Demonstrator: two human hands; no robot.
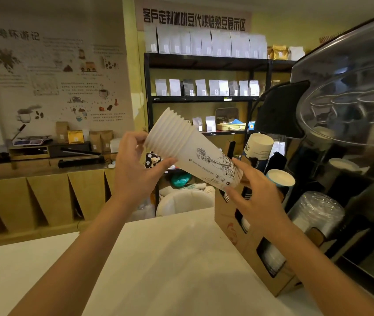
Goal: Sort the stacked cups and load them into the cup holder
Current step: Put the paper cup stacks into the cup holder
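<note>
Stack of white paper cups [190, 149] held in the air above the white surface [170, 258], tilted — rim end up-left, base end down-right toward the cardboard cup holder [250, 242].

Left hand [136, 172]: grip closed on the rim end of the stack, thumb under, fingers curled over the ribbed rims. Right hand [256, 197]: fingers spread and extended, fingertips touching the base end of the stack near the black line drawing; loose contact, not a full wrap — grip effectively open.

Cup holder stands on the right edge of the surface, just beside a dark machine with a clear domed cover [350, 106]. Holder has cut-out windows on its side. Two cup stacks already sit in it, bases up: one with a blue-and-white print [258, 149] at the back, one light blue-rimmed [280, 177] nearer. A sleeve of clear plastic lids [316, 213] lies just right of the holder.

Background: black shelf [204, 62] with bagged goods.
</note>
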